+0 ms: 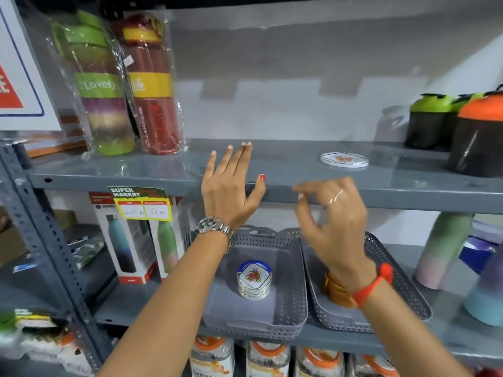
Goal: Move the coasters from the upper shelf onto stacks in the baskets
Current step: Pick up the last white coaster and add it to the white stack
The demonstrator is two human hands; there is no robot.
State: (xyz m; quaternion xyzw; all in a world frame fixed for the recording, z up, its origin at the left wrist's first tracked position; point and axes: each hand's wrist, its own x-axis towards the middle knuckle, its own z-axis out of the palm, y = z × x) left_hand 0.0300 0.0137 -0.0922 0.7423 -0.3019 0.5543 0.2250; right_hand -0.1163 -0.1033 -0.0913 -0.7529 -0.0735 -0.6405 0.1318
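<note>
One white coaster with a red flower [344, 159] lies flat on the grey upper shelf [163, 170], to the right. My left hand [231, 186] is open, fingers spread, resting at the shelf's front edge left of the coaster. My right hand [330, 213] hovers below the shelf edge with fingers loosely curled and nothing in it. On the lower shelf stand two grey perforated baskets. The left basket [294, 308] holds a stack of white flowered coasters [253, 280]. The right basket [402, 289] holds an orange stack [336, 289], partly hidden by my right wrist.
Wrapped bottles [130, 83] stand at the upper shelf's left. Dark shakers with green and orange lids [473, 131] crowd its right end. Boxed bottles [130, 246] sit left of the baskets, pastel bottles [441, 251] to their right. Jars [266, 360] fill the shelf below.
</note>
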